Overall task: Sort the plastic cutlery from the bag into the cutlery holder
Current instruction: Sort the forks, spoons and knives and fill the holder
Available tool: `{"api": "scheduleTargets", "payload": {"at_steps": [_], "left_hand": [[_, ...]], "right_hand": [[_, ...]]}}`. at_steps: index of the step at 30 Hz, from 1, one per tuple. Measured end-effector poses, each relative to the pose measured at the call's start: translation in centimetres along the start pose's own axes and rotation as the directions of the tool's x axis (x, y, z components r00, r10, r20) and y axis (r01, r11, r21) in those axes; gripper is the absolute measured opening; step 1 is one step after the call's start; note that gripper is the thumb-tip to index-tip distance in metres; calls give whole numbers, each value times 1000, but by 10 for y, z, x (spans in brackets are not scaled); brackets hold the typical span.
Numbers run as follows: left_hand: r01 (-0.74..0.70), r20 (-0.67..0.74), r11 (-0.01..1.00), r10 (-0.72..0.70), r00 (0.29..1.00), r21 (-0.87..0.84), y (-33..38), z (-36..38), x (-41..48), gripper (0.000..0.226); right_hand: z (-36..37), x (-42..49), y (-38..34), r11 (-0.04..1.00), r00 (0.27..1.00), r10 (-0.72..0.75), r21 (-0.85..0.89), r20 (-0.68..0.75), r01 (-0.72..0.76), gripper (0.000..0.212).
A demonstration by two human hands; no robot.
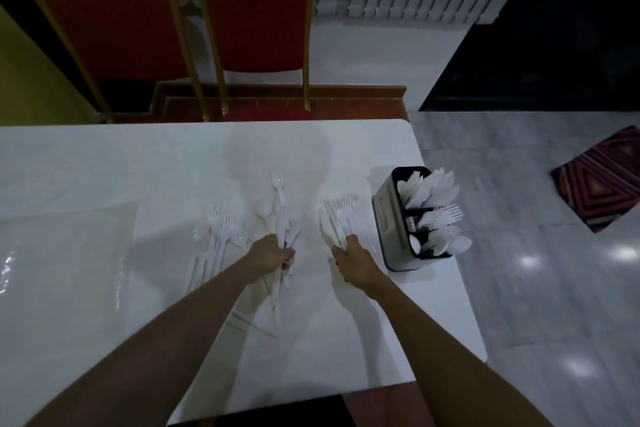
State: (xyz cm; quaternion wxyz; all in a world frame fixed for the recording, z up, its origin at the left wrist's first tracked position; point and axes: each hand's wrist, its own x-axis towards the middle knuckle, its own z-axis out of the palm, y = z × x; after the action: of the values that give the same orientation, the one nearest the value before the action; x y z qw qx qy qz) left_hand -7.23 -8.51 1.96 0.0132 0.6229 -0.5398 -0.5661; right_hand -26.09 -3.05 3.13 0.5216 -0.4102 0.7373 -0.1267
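Note:
On the white table (138,163) my right hand (353,262) grips a fanned bunch of white plastic forks (337,213), tines pointing away from me. My left hand (272,251) is closed on a mixed bundle of white cutlery (280,215), with handles sticking out below the fist. A loose pile of forks and spoons (218,232) lies left of my left hand. The black cutlery holder (391,218) stands near the table's right edge, just right of my right hand; its compartments hold knives at the back, forks in the middle, spoons in front.
A clear plastic bag (62,253) lies flat on the table at the left. Two red chairs with gold frames (256,17) stand beyond the far edge. The table's right edge runs close behind the holder; a patterned mat (602,177) lies on the floor.

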Motion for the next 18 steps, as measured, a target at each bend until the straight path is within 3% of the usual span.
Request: {"api": "scheduleTargets", "payload": {"at_steps": [3,7,10,14,18], "left_hand": [[-15,-25,1000,16,1000,26,0,-4,-4,13],[25,-24,1000,-25,999,1,0,-9,-7,34],[43,-55,998,-46,997,-53,3,-8,-9,26],[41,4,997,-41,999,-63,5,-10,-13,16],[48,1,986,-48,999,-160,4,-15,-15,17]], "right_hand": [[2,1,-2,999,1000,6,36,6,-6,29],[8,5,-4,1000,999,10,21,-31,-9,25],[12,6,-4,1000,999,-10,-16,-50,9,25],[16,0,-8,990,992,-78,-128,-97,66,46],[20,3,-5,996,994,-17,-94,-105,7,45]]}}
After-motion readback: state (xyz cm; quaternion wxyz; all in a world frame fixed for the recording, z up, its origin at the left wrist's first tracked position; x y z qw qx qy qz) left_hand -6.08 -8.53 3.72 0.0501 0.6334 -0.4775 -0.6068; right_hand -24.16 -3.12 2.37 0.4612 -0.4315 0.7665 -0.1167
